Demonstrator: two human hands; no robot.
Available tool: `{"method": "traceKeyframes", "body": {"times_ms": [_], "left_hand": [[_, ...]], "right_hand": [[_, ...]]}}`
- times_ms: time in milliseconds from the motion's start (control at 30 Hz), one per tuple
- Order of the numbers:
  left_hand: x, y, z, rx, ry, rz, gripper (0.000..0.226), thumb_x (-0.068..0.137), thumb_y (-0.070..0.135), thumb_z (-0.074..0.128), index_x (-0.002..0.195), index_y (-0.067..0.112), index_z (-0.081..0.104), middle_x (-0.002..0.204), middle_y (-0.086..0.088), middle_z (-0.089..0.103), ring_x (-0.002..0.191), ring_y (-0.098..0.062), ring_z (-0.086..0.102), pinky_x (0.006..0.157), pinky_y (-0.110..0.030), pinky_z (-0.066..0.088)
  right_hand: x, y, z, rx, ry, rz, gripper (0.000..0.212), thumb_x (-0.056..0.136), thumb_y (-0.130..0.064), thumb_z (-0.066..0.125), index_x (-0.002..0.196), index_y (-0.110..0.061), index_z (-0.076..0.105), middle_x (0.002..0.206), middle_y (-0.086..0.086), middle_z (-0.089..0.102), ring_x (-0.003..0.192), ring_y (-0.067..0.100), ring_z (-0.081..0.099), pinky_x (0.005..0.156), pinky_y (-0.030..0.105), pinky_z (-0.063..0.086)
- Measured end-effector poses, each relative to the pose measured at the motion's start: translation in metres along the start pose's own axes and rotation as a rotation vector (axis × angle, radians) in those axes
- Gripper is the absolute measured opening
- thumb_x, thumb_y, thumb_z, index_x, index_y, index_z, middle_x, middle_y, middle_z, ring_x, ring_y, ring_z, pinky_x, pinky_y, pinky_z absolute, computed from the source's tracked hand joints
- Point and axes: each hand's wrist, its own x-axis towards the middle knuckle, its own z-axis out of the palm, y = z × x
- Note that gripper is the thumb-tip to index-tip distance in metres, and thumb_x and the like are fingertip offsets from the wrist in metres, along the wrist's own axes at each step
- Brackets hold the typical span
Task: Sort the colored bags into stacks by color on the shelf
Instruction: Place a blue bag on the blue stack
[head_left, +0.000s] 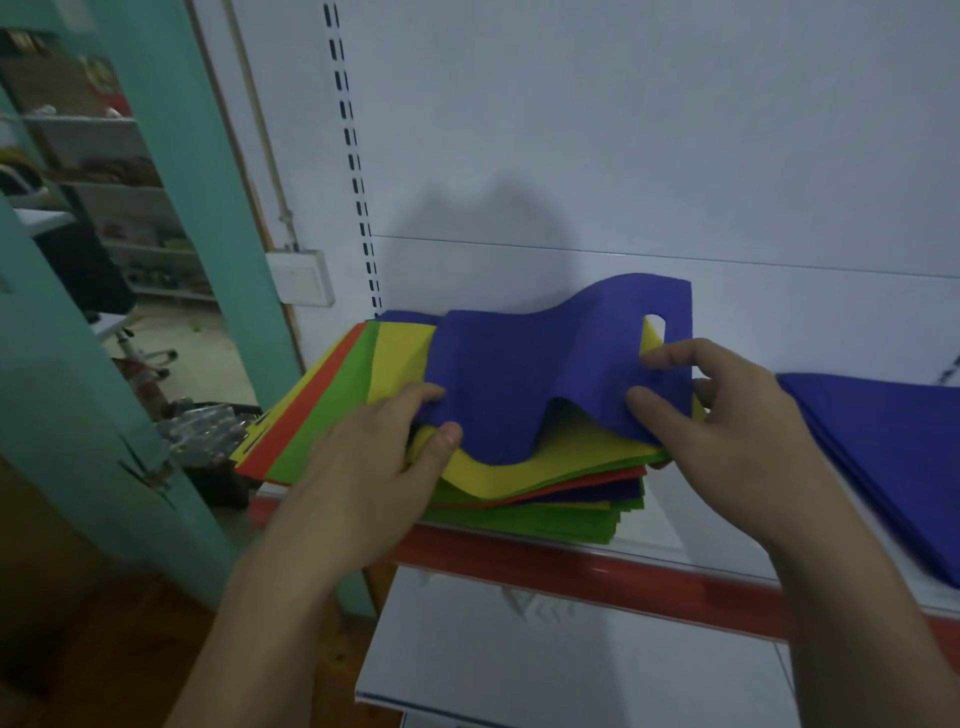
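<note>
A mixed pile of flat bags (524, 483) in yellow, red, green and blue lies on the white shelf (654, 540). On top of it a blue bag (519, 374) with a handle slot is lifted and buckled into a wave. My left hand (374, 467) pinches its near left edge between thumb and fingers. My right hand (727, 415) pinches its right side just below the handle slot. A stack of blue bags (893, 457) sits at the right end of the shelf.
The shelf has a red front edge (597, 571) and a white back panel (623, 156). A lower white shelf (545, 670) is beneath. A teal door frame (171, 260) and a wall switch (301, 278) stand to the left.
</note>
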Motion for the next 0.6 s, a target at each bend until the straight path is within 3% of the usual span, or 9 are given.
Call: {"method": "traceKeyframes", "body": {"times_ms": [100,133,200,267,333,400,500,600], "left_hand": [[0.010,-0.003,-0.005,-0.047,0.086,-0.056,0.039,0.097,0.049,0.041,0.129,0.032,0.054,0.101,0.009,0.068,0.091,-0.011,0.062,0.082,-0.040,0.050],[0.014,-0.007,-0.007,-0.039,0.082,-0.093,0.037,0.095,0.044,0.045,0.128,0.031,0.056,0.102,0.006,0.068,0.093,-0.013,0.062,0.084,-0.040,0.050],[0.020,-0.013,-0.009,0.078,0.029,-0.128,0.043,0.083,0.048,0.051,0.123,0.035,0.057,0.123,0.000,0.060,0.116,-0.021,0.056,0.096,-0.044,0.047],[0.024,-0.018,-0.009,0.195,-0.070,-0.175,0.040,0.078,0.051,0.057,0.117,0.042,0.056,0.140,-0.007,0.043,0.132,-0.029,0.042,0.105,-0.049,0.041],[0.029,-0.020,-0.007,0.228,-0.074,-0.201,0.029,0.081,0.057,0.060,0.106,0.044,0.054,0.126,-0.008,0.045,0.118,-0.032,0.048,0.099,-0.048,0.044],[0.035,-0.020,-0.004,0.290,-0.033,-0.200,0.025,0.083,0.064,0.056,0.091,0.040,0.051,0.105,-0.003,0.046,0.101,-0.032,0.050,0.091,-0.046,0.045],[0.045,-0.019,-0.003,0.317,-0.004,-0.168,0.030,0.082,0.063,0.060,0.079,0.037,0.046,0.095,-0.001,0.050,0.100,-0.032,0.051,0.086,-0.045,0.042],[0.049,-0.016,-0.004,0.255,0.100,-0.164,0.029,0.079,0.053,0.072,0.088,0.036,0.049,0.100,0.006,0.048,0.104,-0.026,0.047,0.085,-0.042,0.037]], "right_hand": [[-0.001,0.000,0.002,0.017,-0.002,-0.010,0.020,0.085,-0.034,0.070,0.103,-0.039,0.063,0.088,-0.001,0.071,0.074,0.022,0.068,0.065,0.047,0.057],[-0.002,0.000,0.002,0.016,0.000,-0.013,0.020,0.084,-0.033,0.070,0.102,-0.040,0.063,0.088,-0.001,0.071,0.075,0.024,0.068,0.064,0.047,0.058],[-0.004,-0.001,0.003,-0.015,0.028,-0.025,0.021,0.085,-0.029,0.071,0.101,-0.038,0.063,0.089,-0.004,0.070,0.074,0.020,0.067,0.062,0.041,0.056],[-0.005,-0.002,0.005,-0.075,0.065,-0.050,0.022,0.086,-0.025,0.072,0.103,-0.036,0.063,0.093,-0.011,0.067,0.074,0.007,0.063,0.060,0.025,0.049],[-0.007,-0.005,0.007,-0.111,0.093,-0.064,0.025,0.087,-0.022,0.072,0.105,-0.037,0.062,0.091,-0.023,0.059,0.078,-0.008,0.056,0.060,0.008,0.037],[-0.007,-0.006,0.010,-0.117,0.125,-0.081,0.027,0.087,-0.018,0.072,0.107,-0.035,0.065,0.082,-0.027,0.052,0.080,-0.017,0.049,0.062,0.002,0.035],[-0.010,-0.007,0.013,-0.102,0.148,-0.095,0.030,0.087,-0.017,0.072,0.109,-0.037,0.067,0.077,-0.022,0.056,0.077,-0.006,0.054,0.058,0.008,0.036],[-0.009,-0.004,0.019,-0.108,0.180,-0.093,0.032,0.088,-0.017,0.070,0.112,-0.038,0.067,0.084,-0.026,0.058,0.071,-0.003,0.056,0.058,0.007,0.037]]}}
